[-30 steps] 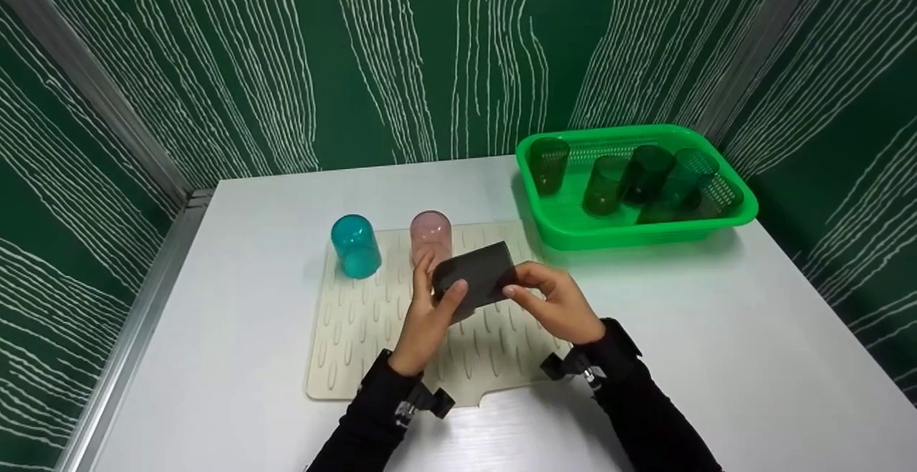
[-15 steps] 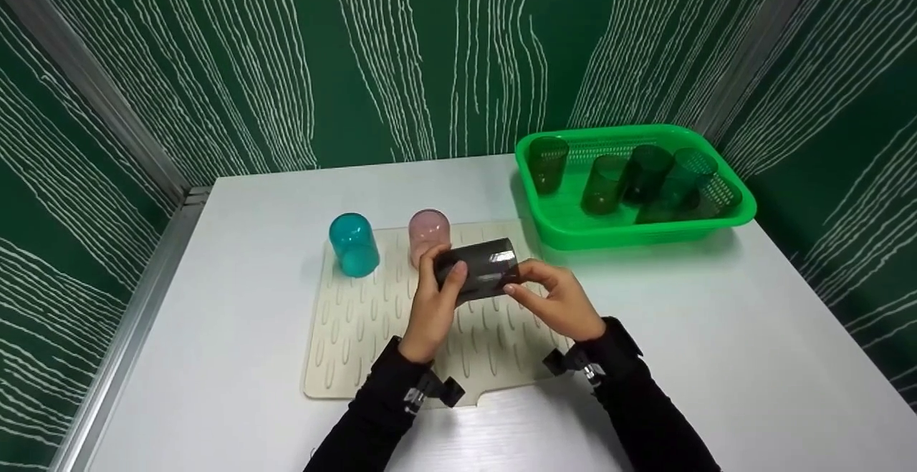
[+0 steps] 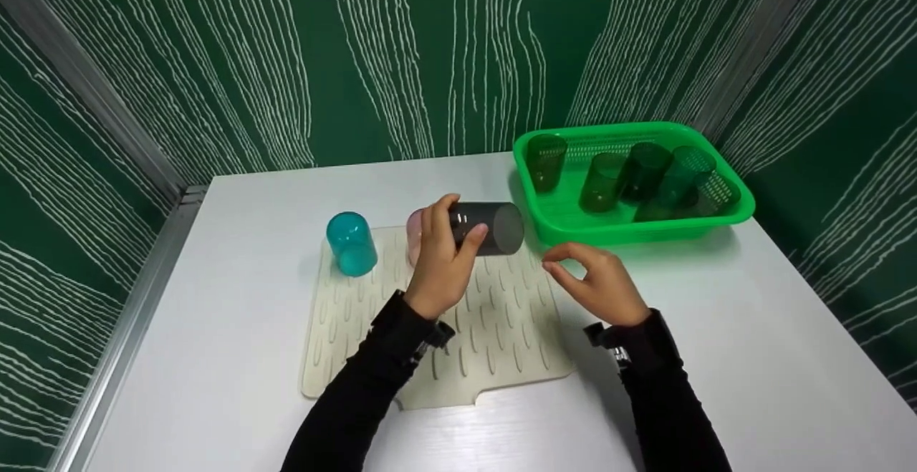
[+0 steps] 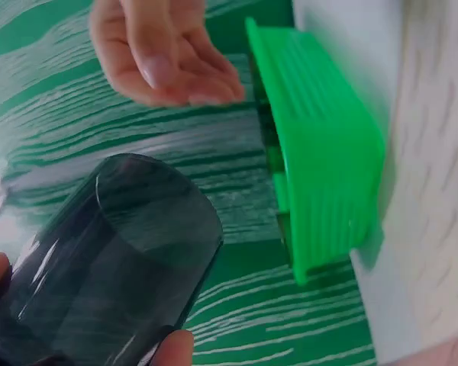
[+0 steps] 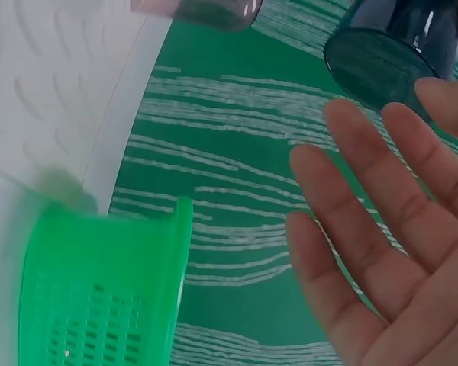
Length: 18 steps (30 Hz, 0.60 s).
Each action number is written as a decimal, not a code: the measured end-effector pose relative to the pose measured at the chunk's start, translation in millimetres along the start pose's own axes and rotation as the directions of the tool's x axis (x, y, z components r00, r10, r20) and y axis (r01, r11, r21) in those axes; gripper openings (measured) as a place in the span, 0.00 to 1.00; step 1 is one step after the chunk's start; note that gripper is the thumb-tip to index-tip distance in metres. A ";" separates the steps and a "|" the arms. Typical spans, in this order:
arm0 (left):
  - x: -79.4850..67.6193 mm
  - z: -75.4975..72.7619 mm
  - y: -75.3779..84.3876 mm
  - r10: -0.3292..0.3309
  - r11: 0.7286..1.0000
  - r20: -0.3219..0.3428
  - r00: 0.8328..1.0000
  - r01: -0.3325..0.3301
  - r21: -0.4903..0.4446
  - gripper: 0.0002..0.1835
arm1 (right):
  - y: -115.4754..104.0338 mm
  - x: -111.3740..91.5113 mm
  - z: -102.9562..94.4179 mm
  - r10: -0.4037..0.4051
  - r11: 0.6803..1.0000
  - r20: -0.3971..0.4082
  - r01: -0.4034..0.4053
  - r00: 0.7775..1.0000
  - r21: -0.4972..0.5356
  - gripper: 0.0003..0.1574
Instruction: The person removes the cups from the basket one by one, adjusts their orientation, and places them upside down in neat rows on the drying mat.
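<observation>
Clearly, the left hand (image 3: 438, 271) has hold of the dark cup (image 3: 501, 228), its fingers bent round one end and the thumb pressing the near side. The right hand (image 3: 598, 286) holds nothing; its fingers are loosely bent and spread apart in its wrist view, while from above the thumb and forefinger arch toward each other, near the cup and apart from it.

The cup is smoky grey, see-through and smooth, with bright glints along its side. It lies on its side in the air above the far part of the mat (image 3: 501, 343), one round end facing right. A pink cup (image 3: 414, 236), partly hidden behind the left hand, and a turquoise cup (image 3: 352, 243), its rounded end up, stand at the mat's far edge.

The mat is cream, patterned with raised oval ridges, and lies on a white table (image 3: 179, 329). Beyond its far right corner sits a bright green basket (image 3: 645, 232) with perforated sides, holding several dark, see-through cups (image 3: 604, 185). Dark green walls (image 3: 494, 49) with wavy pale lines enclose the table, with grey metal posts (image 3: 100, 78) at the corners.
</observation>
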<state>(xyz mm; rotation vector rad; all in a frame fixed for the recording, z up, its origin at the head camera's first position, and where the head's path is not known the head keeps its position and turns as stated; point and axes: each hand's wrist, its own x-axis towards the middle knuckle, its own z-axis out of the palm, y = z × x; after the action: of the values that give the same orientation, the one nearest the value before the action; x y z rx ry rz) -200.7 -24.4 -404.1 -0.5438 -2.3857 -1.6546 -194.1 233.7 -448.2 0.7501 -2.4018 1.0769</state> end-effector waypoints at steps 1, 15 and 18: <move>3.5 0.7 1.0 0.004 0.999 0.005 1.000 -0.004 0.044 0.32 | 0.7 -0.7 -2.1 0.009 1.000 -0.003 -0.009 1.000 -0.012 0.08; 51.1 30.7 -17.2 -0.084 0.880 0.243 0.966 -0.043 0.474 0.35 | 4.3 -1.0 -13.7 0.160 0.973 0.034 -0.152 0.987 -0.174 0.09; 57.1 38.7 -24.7 -0.113 0.859 0.265 0.958 -0.039 0.510 0.36 | 4.9 -1.2 -12.2 0.200 0.963 0.066 -0.184 0.978 -0.195 0.11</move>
<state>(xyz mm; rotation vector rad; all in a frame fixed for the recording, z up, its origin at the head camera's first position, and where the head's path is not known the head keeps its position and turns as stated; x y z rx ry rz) -260.8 14.8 -419.1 -0.6701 -2.9049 -0.9187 -194.5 246.2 -444.0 0.5158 -2.6483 0.8859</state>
